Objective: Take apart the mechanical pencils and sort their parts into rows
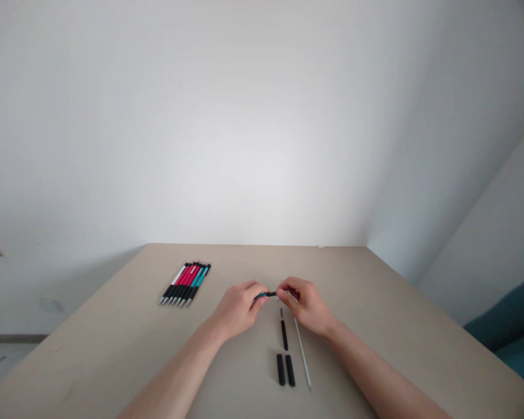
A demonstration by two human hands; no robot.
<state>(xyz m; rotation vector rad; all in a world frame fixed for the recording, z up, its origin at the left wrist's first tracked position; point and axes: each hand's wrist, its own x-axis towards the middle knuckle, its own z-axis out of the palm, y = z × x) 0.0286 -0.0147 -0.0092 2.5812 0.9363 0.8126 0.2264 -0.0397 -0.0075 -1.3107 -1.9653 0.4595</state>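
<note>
Above the middle of the beige table (113, 349), noted a blue-and-black pen (271, 294) held nearly level between both hands. With left hand (238, 305), gripping the blue part, thumb and fingers closed round it. With right hand (308, 302), pinching the black end between thumb and fingertips — cannot tell the exact contact. Just below the hands, a slim black tube (284, 336), small grey piece (282, 312) at its upper end. Nearer the front, two thick black sleeves (280, 369), side by side, slightly apart. Right of these, a long thin white rod (303, 355), slanting, upper end by the right hand. Off to the left, a row of pens (186, 285) — white, red and teal barrels, black grips, silvery tips toward the near side.
</note>
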